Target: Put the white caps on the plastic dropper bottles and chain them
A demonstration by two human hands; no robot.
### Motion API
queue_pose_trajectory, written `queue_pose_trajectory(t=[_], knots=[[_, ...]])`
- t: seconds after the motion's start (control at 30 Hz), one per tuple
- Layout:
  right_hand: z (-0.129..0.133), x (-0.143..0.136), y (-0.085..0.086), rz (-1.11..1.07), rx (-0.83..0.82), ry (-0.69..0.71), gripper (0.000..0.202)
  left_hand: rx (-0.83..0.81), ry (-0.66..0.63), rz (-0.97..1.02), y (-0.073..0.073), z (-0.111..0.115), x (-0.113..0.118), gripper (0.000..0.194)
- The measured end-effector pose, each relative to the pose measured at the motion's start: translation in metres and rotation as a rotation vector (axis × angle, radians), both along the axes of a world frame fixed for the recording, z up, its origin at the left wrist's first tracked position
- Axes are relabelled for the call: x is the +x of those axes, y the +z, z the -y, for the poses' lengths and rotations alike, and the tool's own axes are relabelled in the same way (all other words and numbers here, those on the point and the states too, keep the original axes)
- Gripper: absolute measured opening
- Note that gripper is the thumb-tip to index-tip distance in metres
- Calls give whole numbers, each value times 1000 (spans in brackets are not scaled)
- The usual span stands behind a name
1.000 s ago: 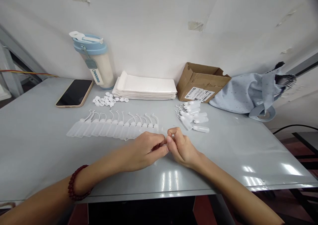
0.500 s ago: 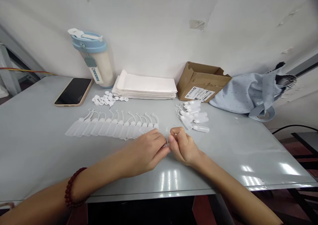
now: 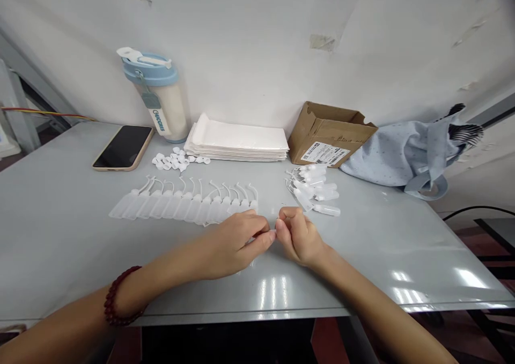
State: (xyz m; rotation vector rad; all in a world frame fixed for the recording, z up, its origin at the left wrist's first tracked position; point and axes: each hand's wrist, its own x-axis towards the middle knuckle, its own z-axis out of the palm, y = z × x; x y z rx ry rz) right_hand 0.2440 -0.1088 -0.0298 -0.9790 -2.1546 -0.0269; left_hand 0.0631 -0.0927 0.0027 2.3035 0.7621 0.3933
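My left hand (image 3: 237,242) is closed, its thumb and forefinger pinched together. Close beside it, my right hand (image 3: 300,236) is curled with the thumb against the bent forefinger. A sliver of something small and whitish shows between the two sets of fingertips; the fingers hide the rest. Just beyond my left hand lies a row of translucent plastic tubes (image 3: 171,206) with thin curved white tails. Past my right hand is a loose pile of small translucent tubes (image 3: 316,187) with white ends and thin strings.
Small white caps (image 3: 173,160) lie near a phone (image 3: 123,148) and a tumbler (image 3: 171,104). Against the wall are stacked white paper sleeves (image 3: 241,139), an open cardboard box (image 3: 325,136) and a light blue cloth bag (image 3: 390,149). The grey table's (image 3: 225,305) front edge runs below my forearms.
The view has shifted slightly. My left thumb has risen a little toward the right fingertips, and less of the small whitish thing shows. Both hands stay close together.
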Motion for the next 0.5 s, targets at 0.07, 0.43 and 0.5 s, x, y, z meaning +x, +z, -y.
queue_pose_trajectory(t=[0.07, 0.43, 0.5], knots=[[-1, 0, -1, 54, 127, 5, 5, -9, 18, -16, 0, 1, 1, 32], [4, -1, 5, -79, -329, 42, 7, 916, -138, -14, -10, -2, 1, 23], [3, -1, 7, -104, -485, 63, 6, 749, -108, -5, -11, -2, 0, 24]])
